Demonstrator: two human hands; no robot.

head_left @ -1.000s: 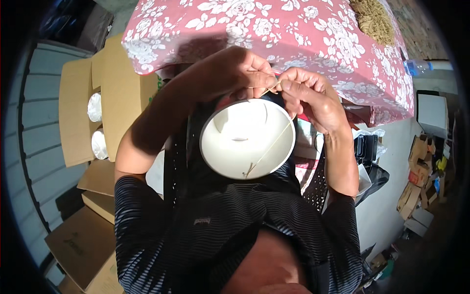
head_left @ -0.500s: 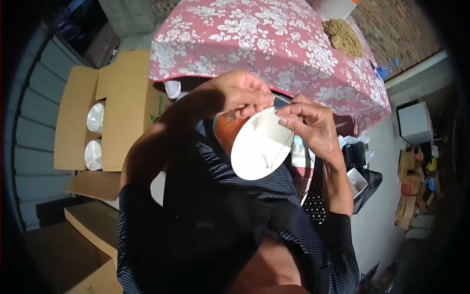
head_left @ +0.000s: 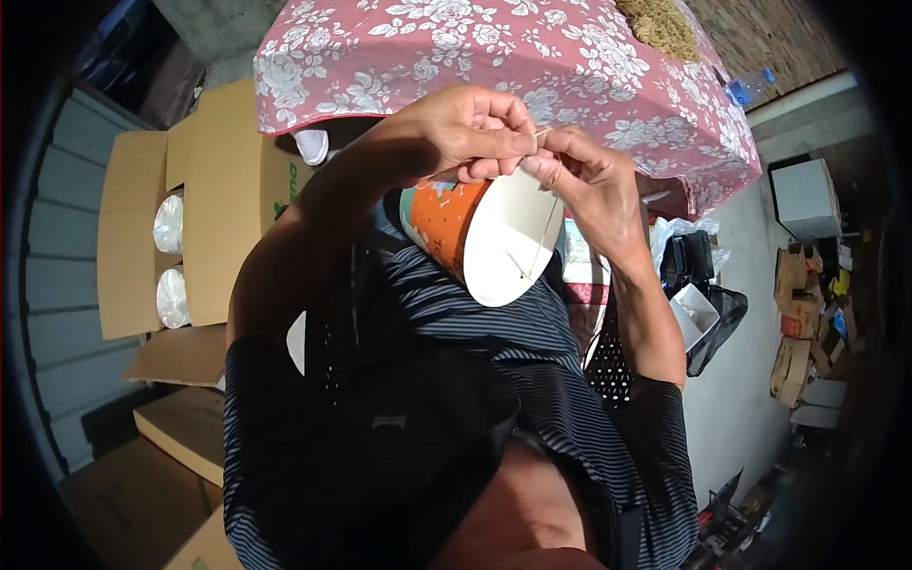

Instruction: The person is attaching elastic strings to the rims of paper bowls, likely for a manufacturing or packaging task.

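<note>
A paper bucket (head_left: pixel 439 226), orange with printed patterns outside and white inside, lies tilted against my front, its oval mouth turned toward me. Just above its upper rim, my left hand (head_left: pixel 480 135) and my right hand (head_left: pixel 591 180) meet with fingertips pinched together. Between them shows a short bit of thin pale cord (head_left: pixel 541 134). More cord runs down across the white inside of the bucket, with a small knot or end low near the rim. My fingers hide the exact point where the cord meets the rim.
Ahead stands a table with a pink floral cloth (head_left: pixel 494 57), bearing a heap of tan fibre strands (head_left: pixel 660 27) and a plastic bottle (head_left: pixel 749 87). At left, an open cardboard box (head_left: pixel 223 209) holds clear-wrapped white stacks (head_left: pixel 171 226). Boxes and scraps (head_left: pixel 796 323) lie along the right wall.
The bucket and both hands sit higher in view, and more of its orange side shows. My fingertips have drawn closer together at the cord.
</note>
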